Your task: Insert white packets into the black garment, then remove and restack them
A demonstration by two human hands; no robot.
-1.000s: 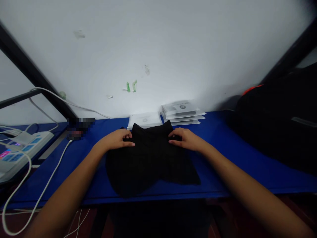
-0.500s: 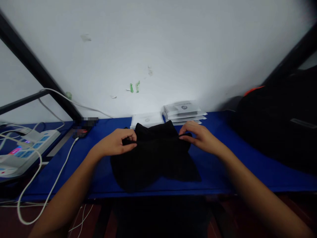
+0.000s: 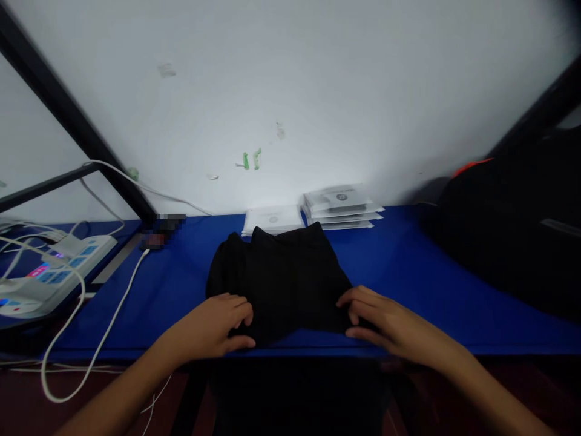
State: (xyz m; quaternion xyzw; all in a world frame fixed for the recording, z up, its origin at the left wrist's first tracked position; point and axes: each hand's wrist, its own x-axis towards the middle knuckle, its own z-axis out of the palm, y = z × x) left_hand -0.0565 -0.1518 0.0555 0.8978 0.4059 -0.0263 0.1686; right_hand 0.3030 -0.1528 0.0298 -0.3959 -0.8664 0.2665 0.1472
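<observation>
A piece of black cloth (image 3: 295, 278), perhaps a garment, lies loosely folded on the blue tabletop, its folds hard to make out. At its lower left corner is my left hand (image 3: 222, 327), fingers bent over the cloth and thumb apart from them. My right hand (image 3: 381, 321) rests at the lower right corner, its fingertips touching the edge and its thumb held apart below. Dark fabric shows in the gap between thumb and fingers of both hands.
White packets (image 3: 340, 206) are stacked against the wall, beside a flat one (image 3: 272, 219). A white power strip (image 3: 68, 272) with tangled cables stands left, near a blurred dark device (image 3: 158, 236) on a white cable (image 3: 118, 309). A large black bag (image 3: 512, 230) occupies the right.
Both hands have let go of the cloth's upper edge and come down toward me to its near corners. That edge has been folded toward me, and the cloth lies flatter.
</observation>
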